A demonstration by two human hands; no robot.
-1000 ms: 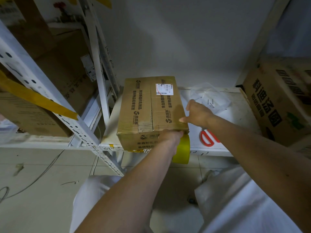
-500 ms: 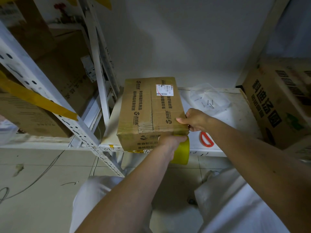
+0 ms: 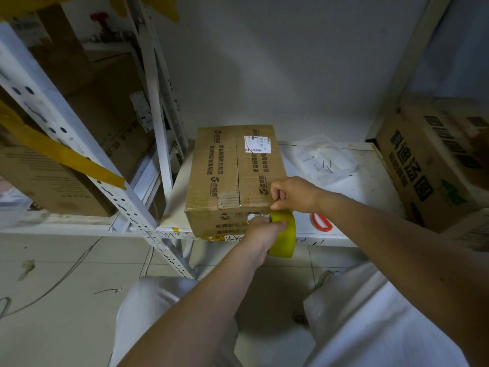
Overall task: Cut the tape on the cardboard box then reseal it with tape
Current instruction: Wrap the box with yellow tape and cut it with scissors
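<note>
A brown cardboard box [image 3: 232,170] lies flat on a white shelf board [image 3: 370,186], its near end reaching the board's front edge. The box is printed with dark Chinese characters and round logos running along its length, and a white shipping label [image 3: 257,144] with a barcode sits on the far right part of its top. The two top flaps meet along a centre seam that runs away from the camera; glossy tape shows across the near end of the top, and a second small white barcode sticker is on the near face. The left hand [image 3: 260,229] grips a yellow tape roll [image 3: 285,234] held just in front of the box's near right corner, fingers curled round its top edge. The right hand [image 3: 293,194] is at that same corner, thumb and curled fingers pinching together at the box edge directly above the roll; what lies between the fingertips is too small to tell. An orange-red scissors handle [image 3: 321,222] lies on the board just right of the hands. Farther back is a clear plastic bag [image 3: 326,160] with small dark pieces inside. A larger printed carton [image 3: 428,160] stands at the right end.
</note>
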